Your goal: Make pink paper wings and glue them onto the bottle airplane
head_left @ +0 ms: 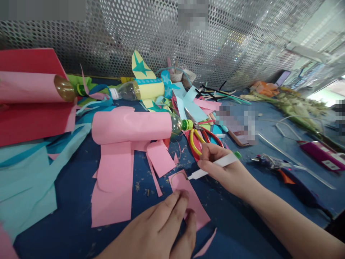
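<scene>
My right hand (223, 169) is closed around a white marker (215, 166) with a green end. Its tip touches the top right of a pink paper strip (192, 196), where a dark curved line shows. Flat on the lower left part of that strip rests my left hand (167, 223), fingers stretched out and holding nothing. Beyond it lies a bottle wrapped in pink paper (132, 126) with a green cap. More pink pieces (161, 158) lie beside the strip. Scissors with red and yellow handles (201, 135) are just behind my right hand.
A glue gun (291, 180) and a purple box (322, 154) lie at the right. Behind the scissors is a phone (238, 129). A yellow and blue decorated bottle (149, 89) lies at the back, a red and pink one (29, 86) at the left. A perforated metal panel (151, 32) stands behind.
</scene>
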Action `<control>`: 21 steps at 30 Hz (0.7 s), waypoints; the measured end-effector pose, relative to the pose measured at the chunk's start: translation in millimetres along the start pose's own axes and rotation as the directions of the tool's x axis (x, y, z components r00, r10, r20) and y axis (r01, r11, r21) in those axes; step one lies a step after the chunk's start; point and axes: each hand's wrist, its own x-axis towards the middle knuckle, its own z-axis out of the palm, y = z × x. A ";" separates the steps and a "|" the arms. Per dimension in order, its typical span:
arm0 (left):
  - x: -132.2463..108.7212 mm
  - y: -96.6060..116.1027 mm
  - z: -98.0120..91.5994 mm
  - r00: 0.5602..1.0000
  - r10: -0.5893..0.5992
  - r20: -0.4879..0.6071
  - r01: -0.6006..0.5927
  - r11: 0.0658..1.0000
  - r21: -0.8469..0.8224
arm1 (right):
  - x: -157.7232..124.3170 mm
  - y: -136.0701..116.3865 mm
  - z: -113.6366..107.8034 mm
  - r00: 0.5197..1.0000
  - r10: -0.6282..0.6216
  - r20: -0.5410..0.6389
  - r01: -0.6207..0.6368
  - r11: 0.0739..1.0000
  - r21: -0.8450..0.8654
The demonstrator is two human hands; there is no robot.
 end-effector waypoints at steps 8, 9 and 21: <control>3.3 -0.8 0.1 1.000 -0.009 -0.012 0.009 1.000 -0.009 | 1.2 0.2 -2.5 0.999 0.002 -0.051 0.006 0.988 0.155; 3.5 -1.6 -0.1 1.000 -0.001 -0.013 0.001 1.000 -0.009 | 2.3 -0.6 -4.6 0.993 -0.011 -0.116 0.031 0.984 0.174; 3.0 -9.7 7.3 0.966 -0.107 -0.234 0.114 0.993 0.015 | -8.0 -2.9 -72.6 0.980 -0.165 0.111 0.193 0.659 -0.727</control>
